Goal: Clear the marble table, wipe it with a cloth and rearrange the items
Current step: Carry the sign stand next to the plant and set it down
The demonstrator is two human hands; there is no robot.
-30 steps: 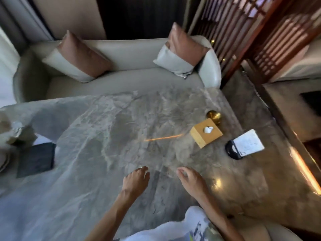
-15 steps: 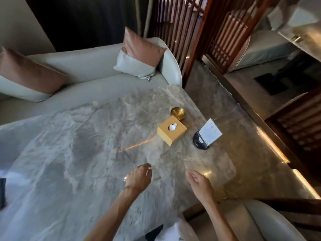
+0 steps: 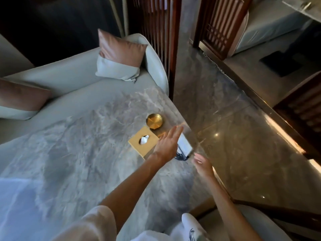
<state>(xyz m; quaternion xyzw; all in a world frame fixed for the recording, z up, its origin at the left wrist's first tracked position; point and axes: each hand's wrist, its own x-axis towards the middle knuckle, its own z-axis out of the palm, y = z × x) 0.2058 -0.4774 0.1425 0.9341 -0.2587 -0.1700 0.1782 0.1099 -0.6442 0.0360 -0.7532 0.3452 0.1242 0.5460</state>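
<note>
Grey veined marble table [image 3: 78, 162] carries yellow tissue box [image 3: 139, 149], brass dish [image 3: 154, 121].

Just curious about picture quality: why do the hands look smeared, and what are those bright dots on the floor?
Head view: motion blur softens the left hand and right hand; the dots on the polished floor look like reflected lights.

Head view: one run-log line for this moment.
phase: clearing, nothing lifted | left hand: open, between tissue box and card stand | right hand: open, near card stand | brass dish: on marble table
</note>
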